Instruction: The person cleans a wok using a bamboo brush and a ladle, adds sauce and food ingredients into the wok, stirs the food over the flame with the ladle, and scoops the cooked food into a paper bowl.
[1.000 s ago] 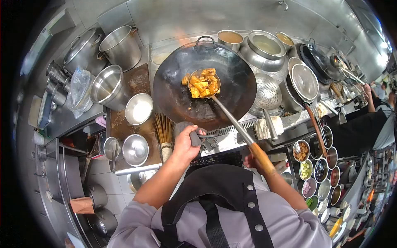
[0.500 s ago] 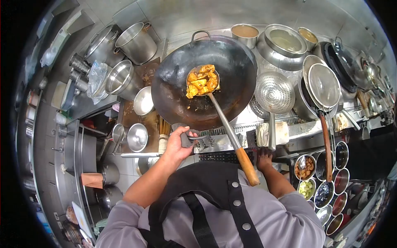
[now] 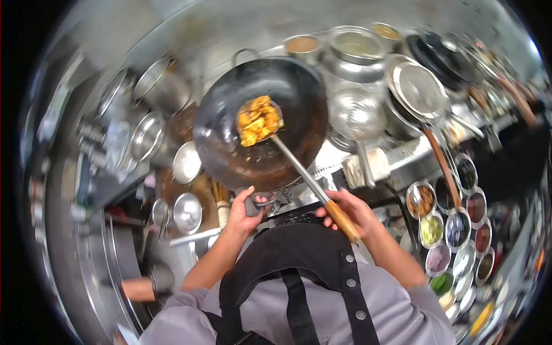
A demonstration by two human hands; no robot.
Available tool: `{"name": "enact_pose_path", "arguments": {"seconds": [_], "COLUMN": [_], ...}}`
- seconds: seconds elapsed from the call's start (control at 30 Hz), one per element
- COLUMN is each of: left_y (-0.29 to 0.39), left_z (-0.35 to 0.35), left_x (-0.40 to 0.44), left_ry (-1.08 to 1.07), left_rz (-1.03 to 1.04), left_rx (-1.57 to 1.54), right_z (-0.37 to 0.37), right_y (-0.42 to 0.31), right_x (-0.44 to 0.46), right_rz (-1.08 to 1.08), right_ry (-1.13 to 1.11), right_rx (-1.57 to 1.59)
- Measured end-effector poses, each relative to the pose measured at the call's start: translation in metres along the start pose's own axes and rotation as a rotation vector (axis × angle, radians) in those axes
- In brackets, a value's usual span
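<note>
A large dark wok [image 3: 299, 86] sits on the stove. In it rests a ladle [image 3: 293, 161] whose bowl is heaped with orange-brown sauced food pieces [image 3: 259, 121]. The ladle's wooden grip slants toward me over the wok's near rim. My left hand [image 3: 242, 214] is closed on the wok's near handle with a dark cloth [image 3: 251, 205] in between, the thumb pointing up. My right hand [image 3: 353, 213] is at the ladle's wooden grip, its fingers curled beneath and showing on the left side. Motion blur hides how firm this hold is.
Metal pots [image 3: 164, 86] and small bowls [image 3: 187, 213] stand left of the wok. To the right are a perforated skimmer [image 3: 356, 112], a mesh strainer [image 3: 422, 89] and a wide pot [image 3: 356, 66]. Several ingredient bowls [image 3: 431, 230] fill the lower right.
My right hand has come up from the counter edge to the ladle's wooden grip. My left hand stays at the wok handle. The whole view has shifted and tilted.
</note>
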State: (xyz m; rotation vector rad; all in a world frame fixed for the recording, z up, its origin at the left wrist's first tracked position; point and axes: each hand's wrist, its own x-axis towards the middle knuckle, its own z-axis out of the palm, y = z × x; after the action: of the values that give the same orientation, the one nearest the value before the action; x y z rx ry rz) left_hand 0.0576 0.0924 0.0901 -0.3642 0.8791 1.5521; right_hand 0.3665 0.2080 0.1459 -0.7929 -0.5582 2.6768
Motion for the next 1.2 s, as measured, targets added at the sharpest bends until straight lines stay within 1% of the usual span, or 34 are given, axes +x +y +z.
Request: {"name": "enact_pose_path", "arguments": {"seconds": [0.03, 0.07, 0.1, 0.13, 0.17, 0.2, 0.23, 0.27, 0.3, 0.37, 0.4, 0.47, 0.5, 0.53, 0.57, 0.6, 0.63, 0.67, 0.7, 0.73, 0.77, 0.83, 0.87, 0.9, 0.97, 1.03, 1.07, 1.1, 1.13, 1.17, 1.2], "left_y": [0.008, 0.009, 0.015, 0.033, 0.037, 0.045, 0.042, 0.051, 0.060, 0.030, 0.025, 0.030, 0.024, 0.019, 0.014, 0.004, -0.013, -0.028, -0.042, -0.062, -0.082, -0.132, -0.156, -0.176, -0.216, -0.251, -0.264, -0.280, -0.295, -0.310, -0.323], "left_z": [-0.013, -0.009, -0.005, -0.030, -0.024, -0.021, -0.006, -0.015, -0.022, -0.024, -0.037, -0.062, -0.062, -0.056, -0.053, -0.066, -0.052, -0.038, -0.030, -0.031, -0.034, -0.026, -0.026, -0.029, -0.039, -0.050, -0.052, -0.057, -0.062, -0.068, -0.073], "left_x": [0.011, 0.006, 0.003, 0.023, 0.020, 0.016, -0.001, 0.009, 0.020, -0.019, -0.025, -0.034, -0.048, -0.069, -0.082, -0.064, -0.080, -0.096, -0.111, -0.104, -0.101, -0.126, -0.141, -0.159, -0.188, -0.221, -0.244, -0.257, -0.268, -0.277, -0.288], "left_ry": [-0.024, -0.132, -0.075, -0.278, -0.115, -0.212, -0.147, -0.226, -0.285, -0.236, -0.270, -0.365, -0.380, -0.458, -0.542, -0.669, -0.698, -0.632, -0.554, -0.690, -0.710, -0.852, -0.870, -0.915, -0.965, -1.044, -0.997, -1.000, -0.927, -0.856, -0.824], "left_rz": [-0.057, -0.007, -0.011, -0.147, 0.020, -0.054, 0.010, -0.107, -0.211, 0.000, -0.038, -0.086, -0.105, -0.190, -0.279, -0.151, -0.181, -0.379, -0.567, -0.584, -0.609, -0.747, -0.771, -0.792, -0.826, -0.873, -0.972, -0.980, -1.017, -1.052, -1.109], "left_rx": [0.099, 0.218, 0.290, 0.169, 0.339, 0.273, 0.356, 0.321, 0.273, 0.415, 0.448, 0.640, 0.654, 0.740, 0.826, 0.885, 0.895, 0.934, 0.972, 1.009, 1.025, 1.055, 1.065, 1.131, 1.208, 1.339, 1.307, 1.316, 1.331, 1.342, 1.323], "right_z": [0.012, 0.021, 0.031, 0.052, 0.063, 0.071, 0.079, 0.074, 0.076, 0.077, 0.074, 0.073, 0.066, 0.065, 0.071, 0.081, 0.092, 0.110, 0.126, 0.137, 0.143, 0.156, 0.164, 0.174, 0.188, 0.207, 0.217, 0.227, 0.239, 0.244, 0.248], "right_y": [0.001, 0.010, 0.025, 0.043, 0.062, 0.074, 0.085, 0.098, 0.109, 0.131, 0.144, 0.181, 0.199, 0.218, 0.237, 0.258, 0.280, 0.304, 0.323, 0.344, 0.363, 0.402, 0.420, 0.439, 0.479, 0.516, 0.534, 0.550, 0.564, 0.581, 0.597], "right_x": [0.001, 0.010, 0.021, 0.022, 0.026, 0.024, 0.020, 0.023, 0.016, -0.020, -0.041, -0.094, -0.116, -0.145, -0.172, -0.198, -0.222, -0.240, -0.255, -0.267, -0.276, -0.293, -0.305, -0.317, -0.341, -0.366, -0.379, -0.392, -0.409, -0.421, -0.434], "right_rz": [0.076, 0.100, 0.103, 0.066, -0.053, -0.111, -0.165, -0.160, -0.182, -0.246, -0.297, -0.404, -0.434, -0.469, -0.498, -0.533, -0.573, -0.597, -0.657, -0.715, -0.737, -0.854, -0.901, -0.915, -1.102, -1.160, -1.221, -1.281, -1.322, -1.402, -1.454], "right_ry": [0.006, -0.055, -0.102, -0.084, -0.071, -0.045, -0.032, -0.116, -0.096, 0.029, 0.057, 0.130, 0.183, 0.238, 0.338, 0.382, 0.430, 0.463, 0.547, 0.628, 0.651, 0.737, 0.790, 0.811, 0.733, 0.725, 0.755, 0.782, 0.807, 0.762, 0.776], "right_rx": [-0.022, -0.062, -0.094, -0.085, -0.093, -0.034, 0.013, 0.104, 0.106, 0.079, 0.097, -0.041, -0.066, -0.149, -0.219, -0.181, -0.142, -0.127, -0.053, 0.022, 0.037, 0.165, 0.235, 0.246, 0.526, 0.602, 0.644, 0.684, 0.686, 0.731, 0.748]}}
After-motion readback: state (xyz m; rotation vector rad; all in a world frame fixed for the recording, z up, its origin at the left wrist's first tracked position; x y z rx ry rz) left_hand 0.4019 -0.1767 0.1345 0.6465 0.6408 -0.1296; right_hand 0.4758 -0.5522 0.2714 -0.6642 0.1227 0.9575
